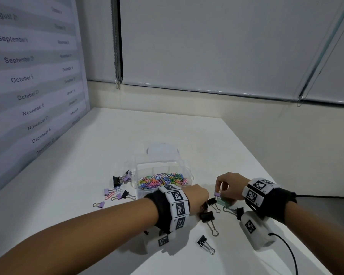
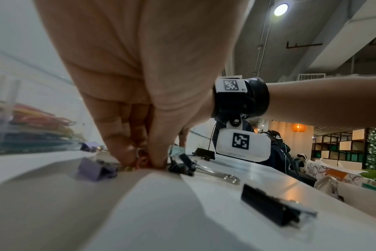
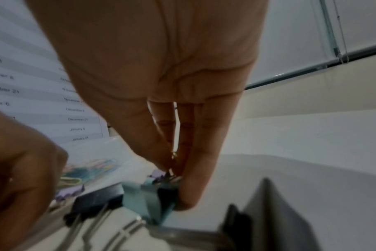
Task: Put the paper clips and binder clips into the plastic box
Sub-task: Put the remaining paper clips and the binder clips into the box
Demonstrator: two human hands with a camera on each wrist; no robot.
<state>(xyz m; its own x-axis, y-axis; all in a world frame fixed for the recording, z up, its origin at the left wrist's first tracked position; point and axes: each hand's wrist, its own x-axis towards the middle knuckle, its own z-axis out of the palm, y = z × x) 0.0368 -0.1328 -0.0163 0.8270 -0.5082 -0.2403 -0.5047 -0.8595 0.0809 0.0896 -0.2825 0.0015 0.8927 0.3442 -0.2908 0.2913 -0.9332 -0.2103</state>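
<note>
Left hand (image 2: pixel 127 95): fingertips pinched together on small clips at the table (image 1: pixel 236 155); which clips is unclear.
Right hand (image 1: pixel 229 184): fingers closed on a green binder clip (image 3: pixel 146 200).
Hidden: left fingertips in the head view.
Plastic box (image 1: pixel 163 173): open, holding coloured paper clips (image 1: pixel 163 180), just beyond both hands.

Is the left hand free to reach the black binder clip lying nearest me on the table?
Probably not yet: the left hand already pinches small clips. The black binder clip itself lies uncovered on the table.
</note>
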